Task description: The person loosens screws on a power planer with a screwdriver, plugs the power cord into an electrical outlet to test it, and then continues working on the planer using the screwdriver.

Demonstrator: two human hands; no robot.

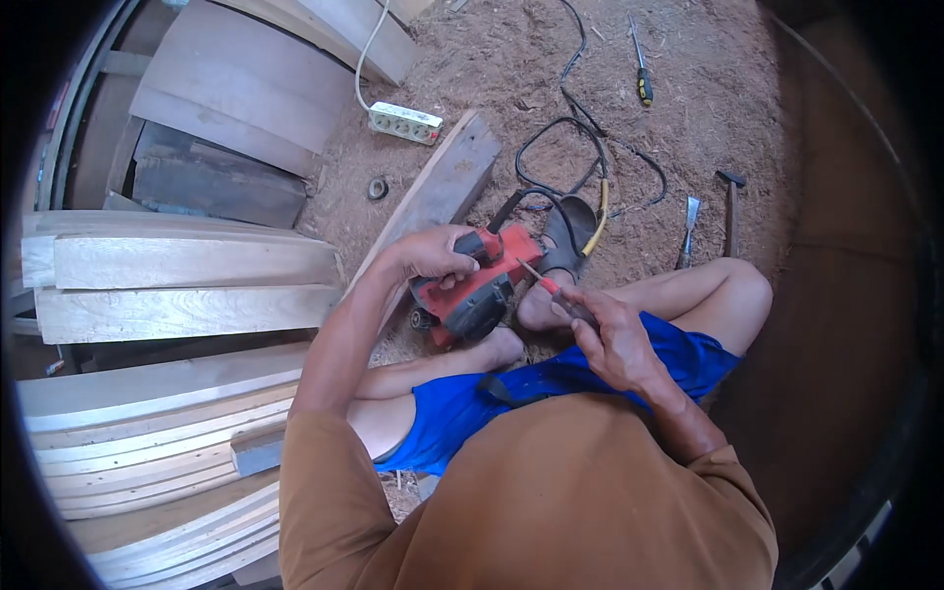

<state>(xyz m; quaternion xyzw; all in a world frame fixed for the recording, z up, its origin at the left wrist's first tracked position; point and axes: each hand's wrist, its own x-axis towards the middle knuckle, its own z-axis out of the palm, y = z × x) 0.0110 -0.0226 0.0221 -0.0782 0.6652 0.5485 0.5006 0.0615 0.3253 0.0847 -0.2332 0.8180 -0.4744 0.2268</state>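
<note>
Left hand [433, 254]: fingers closed around the rear handle of the red electric planer [503, 258]. Looks like a steadying grip, since the planer sits low between the bent legs, near the bare feet.

Right hand [619, 344]: fingers wrapped on the handle of the red-tipped screwdriver [578, 307], shaft out past the fingers, angled at the planer's near-side end. That grip points the blade along the forearm, probably for control. Tip looks close to the housing; can't tell if it touches.

Just beyond the left fingers: black cord [531, 147] leaves the handle, loops over the sawdust floor away from the lap. Yellow sleeve [597, 221] on a cord section, likely a repair or protection.

Left of the left fingers: timber beam [447, 182] on the floor, then stacked boards [187, 285]. Power strip [405, 124] farther out.

Beyond the right fingers: chisel [691, 221] and hammer [732, 202] side by side, seemingly parked in reach. Yellow-black screwdriver [643, 84] farther off.
</note>
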